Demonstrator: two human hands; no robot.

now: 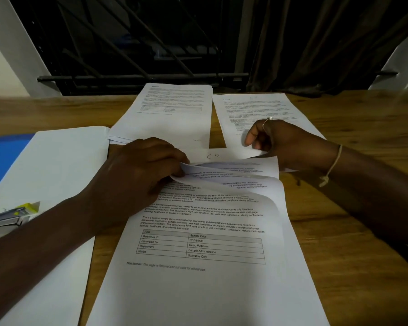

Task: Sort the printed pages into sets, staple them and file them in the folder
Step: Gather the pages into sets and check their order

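Nearest us lies the near stack (198,290) of printed pages, face up on the wooden bench (351,208), its uppermost leaves curled up and fanned at the far end. Our left hand (141,170) rests on the upper left of it, fingers bent, pinching the lifted corners apart. Our right hand (276,140) is curled at the far right corner and grips the edge of the top sheet (236,154), which bears a handwritten mark. We judge the sorting to be under way and not finished: a middle pile (174,118) sits further off and a right sheet (252,107) lies just beside it, both already set apart, while most pages remain under our hands. Nothing looks stapled yet, though we cannot see the corners well. The stapler (7,218) lies on the white folder (57,165) to our left, next to a yellow staple box (30,207), and the folder holds no set that we can see. Its near edge touches the stack, and the middle pile overlaps its far corner, so filing will call for shifting these first. Beyond the bench are a dark window grille (127,43) and a curtain (316,43).
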